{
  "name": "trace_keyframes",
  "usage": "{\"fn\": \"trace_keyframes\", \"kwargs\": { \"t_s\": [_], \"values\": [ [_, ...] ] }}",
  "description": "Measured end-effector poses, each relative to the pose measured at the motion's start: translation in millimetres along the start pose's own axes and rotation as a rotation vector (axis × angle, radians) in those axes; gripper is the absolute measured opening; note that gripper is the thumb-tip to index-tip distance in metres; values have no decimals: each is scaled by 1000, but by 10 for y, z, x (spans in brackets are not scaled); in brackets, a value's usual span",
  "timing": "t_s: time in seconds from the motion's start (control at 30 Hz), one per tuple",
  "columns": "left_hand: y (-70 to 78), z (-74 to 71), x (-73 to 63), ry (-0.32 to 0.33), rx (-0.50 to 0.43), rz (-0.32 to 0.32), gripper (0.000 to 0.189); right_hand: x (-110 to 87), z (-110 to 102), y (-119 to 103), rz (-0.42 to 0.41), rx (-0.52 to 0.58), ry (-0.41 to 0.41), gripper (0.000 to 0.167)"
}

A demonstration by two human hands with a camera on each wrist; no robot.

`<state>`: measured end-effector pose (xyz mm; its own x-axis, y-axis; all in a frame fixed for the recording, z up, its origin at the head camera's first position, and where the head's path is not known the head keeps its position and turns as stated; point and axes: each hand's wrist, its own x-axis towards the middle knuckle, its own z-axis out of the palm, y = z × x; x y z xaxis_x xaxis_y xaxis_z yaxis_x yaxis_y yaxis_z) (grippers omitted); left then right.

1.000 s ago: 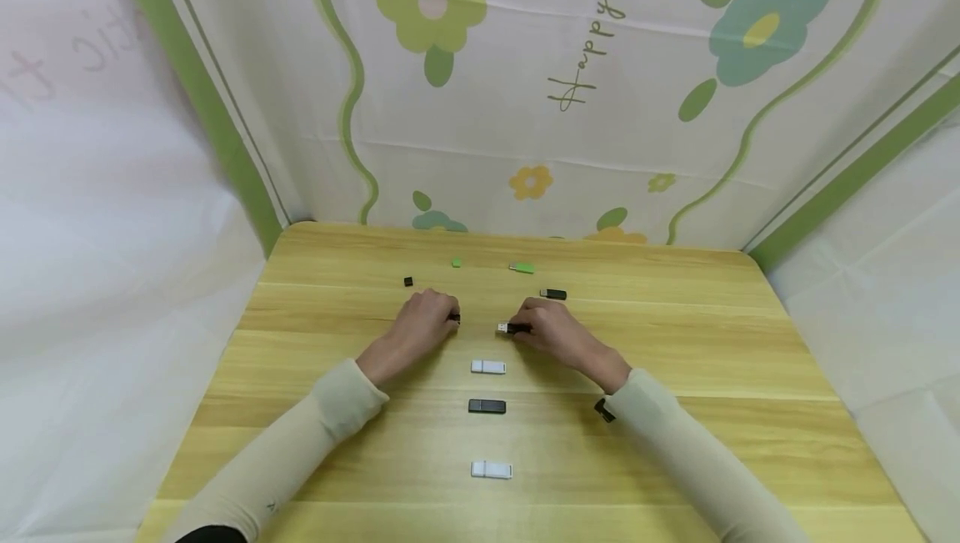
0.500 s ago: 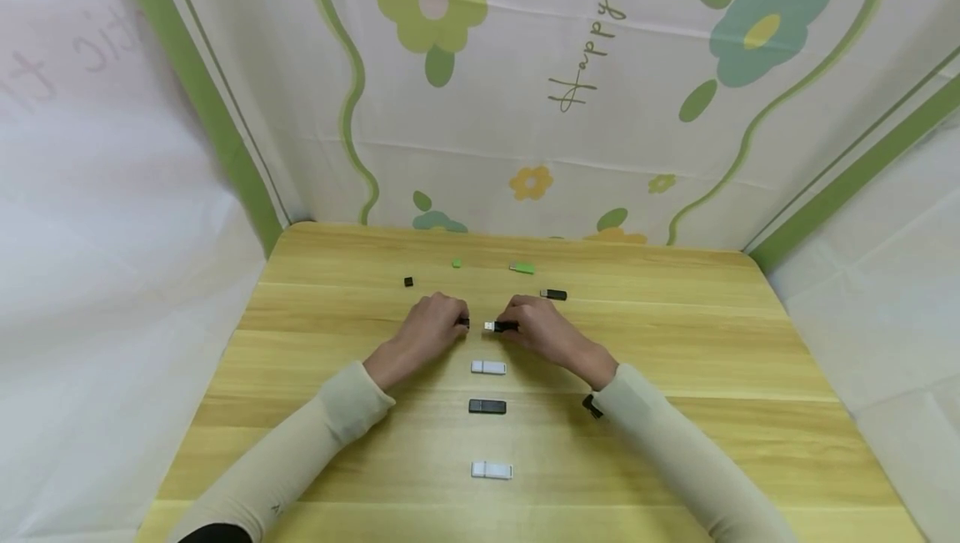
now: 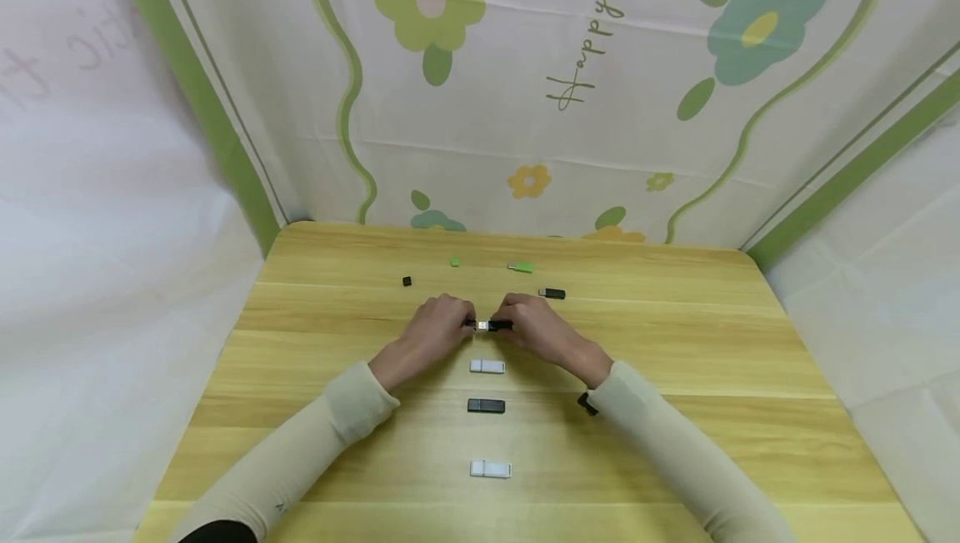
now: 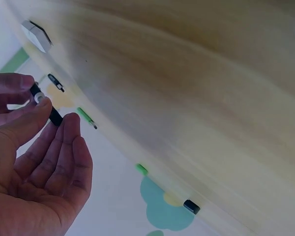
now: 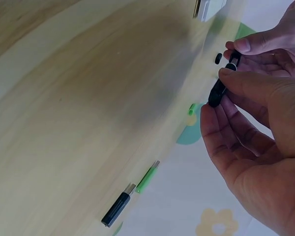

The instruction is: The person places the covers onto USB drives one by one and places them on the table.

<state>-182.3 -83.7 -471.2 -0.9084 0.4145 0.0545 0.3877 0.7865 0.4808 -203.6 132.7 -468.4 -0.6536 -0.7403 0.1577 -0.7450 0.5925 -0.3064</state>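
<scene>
In the head view my left hand (image 3: 438, 330) pinches a small black cap (image 3: 470, 324). My right hand (image 3: 540, 329) pinches a black USB flash drive (image 3: 501, 325) whose silver plug points left at the cap. The two hands are close together above the table's middle. Bright plug metal shows between cap and drive body in the head view. From the right wrist, the drive (image 5: 218, 92) lies between thumb and fingertips, with the cap (image 5: 236, 56) right at its plug end. In the left wrist view the cap (image 4: 55, 117) sits between left thumb and fingers.
Behind the hands lie a green flash drive (image 3: 521, 268), a green cap (image 3: 454, 263), an uncapped black drive (image 3: 552, 294) and a black cap (image 3: 407, 281). Nearer are a white drive (image 3: 487, 367), a black drive (image 3: 486, 405) and another white drive (image 3: 491, 470). A printed cloth (image 3: 465, 126) hangs behind the table.
Both hands have moved toward each other. The gap between the black cap and the flash drive's plug has narrowed until they meet in the head view. The drives on the table stay put.
</scene>
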Motion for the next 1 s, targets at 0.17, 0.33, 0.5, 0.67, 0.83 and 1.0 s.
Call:
{"fn": "trace_keyframes", "kwargs": {
  "t_s": [0.17,0.33,0.5,0.67,0.83,1.0],
  "values": [
    [25,13,18,-3,4,-2,6,16,26,-1,-6,20,6,18],
    [56,14,22,-1,10,-2,4,20,42,-3,-5,45,2,17],
    [57,20,23,5,15,14,4,22,50,-7,2,50,6,17],
    [72,12,19,15,24,26,4,15,39,-10,5,44,14,17],
    [88,13,22,20,33,30,4,4,28,-17,-2,52,19,17],
    [104,20,26,15,34,40,4,-1,42,-9,-23,57,30,17]
  ]
}}
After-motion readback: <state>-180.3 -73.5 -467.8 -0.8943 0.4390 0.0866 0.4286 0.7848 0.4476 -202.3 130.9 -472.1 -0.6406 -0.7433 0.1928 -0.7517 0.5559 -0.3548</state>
